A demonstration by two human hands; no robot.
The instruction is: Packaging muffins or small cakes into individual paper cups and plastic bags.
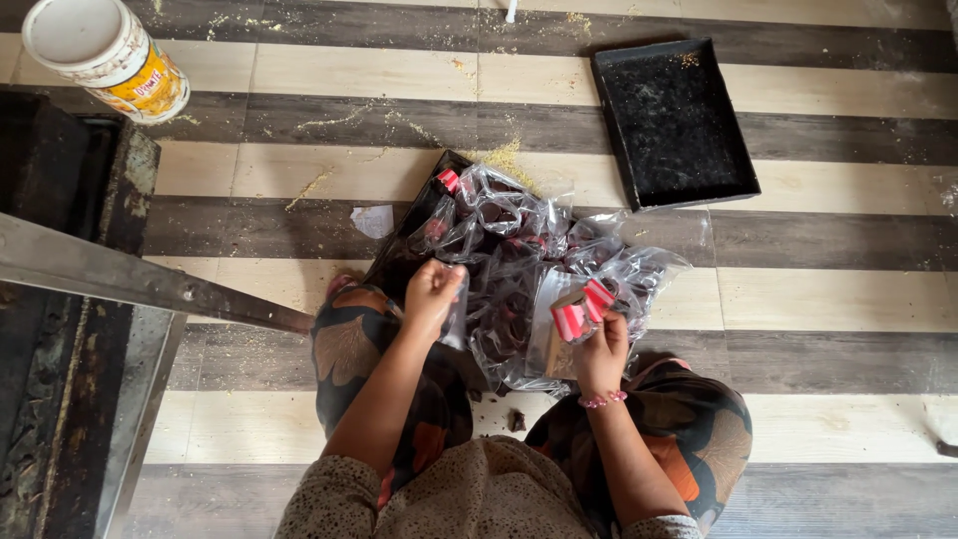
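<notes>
right hand [602, 349] gripping packets [582, 309], black tray [671, 120]

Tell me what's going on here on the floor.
A person sits on a striped floor over a pile of clear bags with dark pieces and pink labels inside. The left hand grips one clear bag at the pile's edge. The right hand holds a packet with pink labels. An empty black tray lies beyond the pile, a tub sits at far left, and crumbs are scattered about.
</notes>
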